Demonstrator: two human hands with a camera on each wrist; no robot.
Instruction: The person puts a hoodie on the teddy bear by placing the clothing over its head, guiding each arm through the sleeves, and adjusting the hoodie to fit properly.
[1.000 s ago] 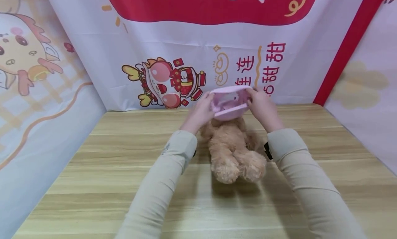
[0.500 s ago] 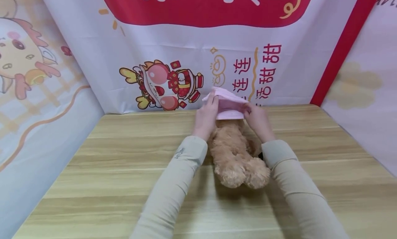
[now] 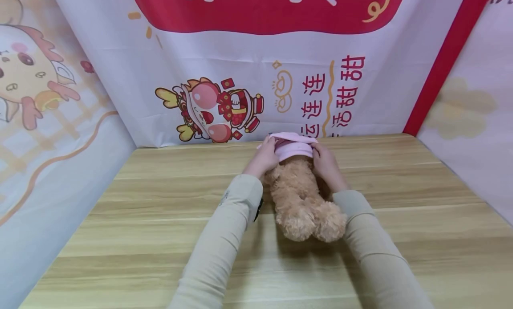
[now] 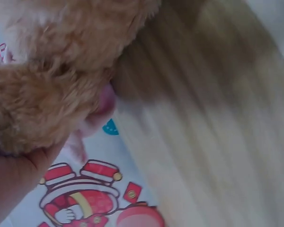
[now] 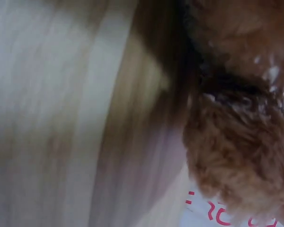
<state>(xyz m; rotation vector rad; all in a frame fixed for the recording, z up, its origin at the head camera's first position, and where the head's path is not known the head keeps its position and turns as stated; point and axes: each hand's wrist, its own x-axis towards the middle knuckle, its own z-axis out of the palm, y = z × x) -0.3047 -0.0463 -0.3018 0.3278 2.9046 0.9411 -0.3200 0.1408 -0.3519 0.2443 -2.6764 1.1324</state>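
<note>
A fluffy brown plush toy [image 3: 294, 189] lies on the wooden table, its legs toward me and its head at the far end. Over the head sits a pink cloth hat [image 3: 295, 152]. My left hand [image 3: 263, 158] pinches the hat's left edge; my right hand [image 3: 326, 165] pinches its right edge. The toy's face is hidden in the head view. In the left wrist view, the left hand [image 4: 14, 179] is partly behind the toy's furry limb [image 4: 42, 104]. The right wrist view shows brown fur [image 5: 236, 146], with the right hand's fingers out of sight.
The wooden tabletop [image 3: 160, 237] spreads out on both sides of the toy. A printed white and red banner [image 3: 240, 46] hangs right behind the far table edge. Printed cloth panels [image 3: 473, 117] stand along both sides.
The pink hat, first held up with its opening toward me, has come down onto the toy's head. Both hands have lowered with it, still gripping its edges.
</note>
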